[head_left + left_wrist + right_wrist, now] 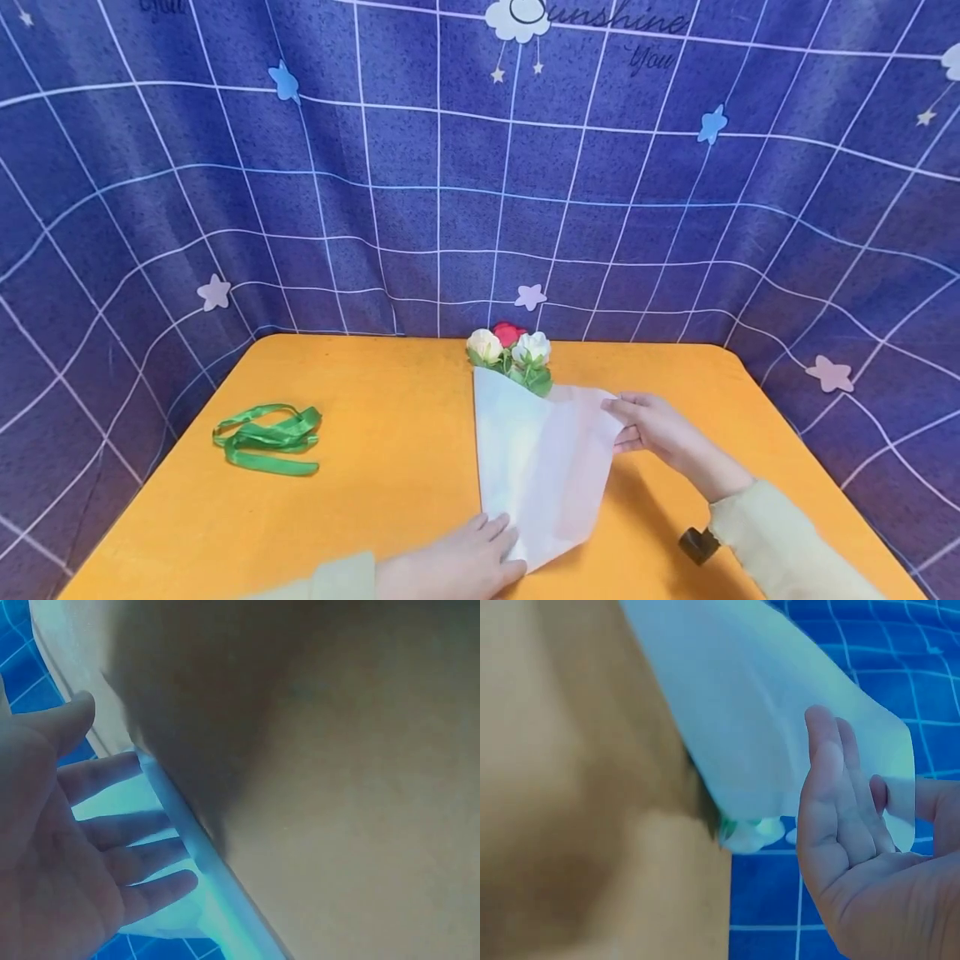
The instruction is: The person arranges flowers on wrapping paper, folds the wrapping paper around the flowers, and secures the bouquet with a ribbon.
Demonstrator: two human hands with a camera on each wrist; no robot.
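A sheet of pale, pearly wrapping paper (540, 467) is folded in a cone around a small bunch of artificial flowers. Red (508, 334), cream (483, 345) and white (532, 347) blooms with green leaves stick out at its far end; their stems are hidden inside. My left hand (468, 558) rests on the paper's lower left edge, its fingers extended in the left wrist view. At the upper right, my right hand (656, 429) pinches the paper's outer corner between thumb and fingers. In the right wrist view the paper's flap (727, 697) stands up off the table.
A loosely looped green ribbon (270, 437) lies on the left part of the orange table (375, 417). Behind and at both sides hangs a blue curtain (450, 208) with white grid lines and stars. A small black object (699, 546) shows beside the right sleeve.
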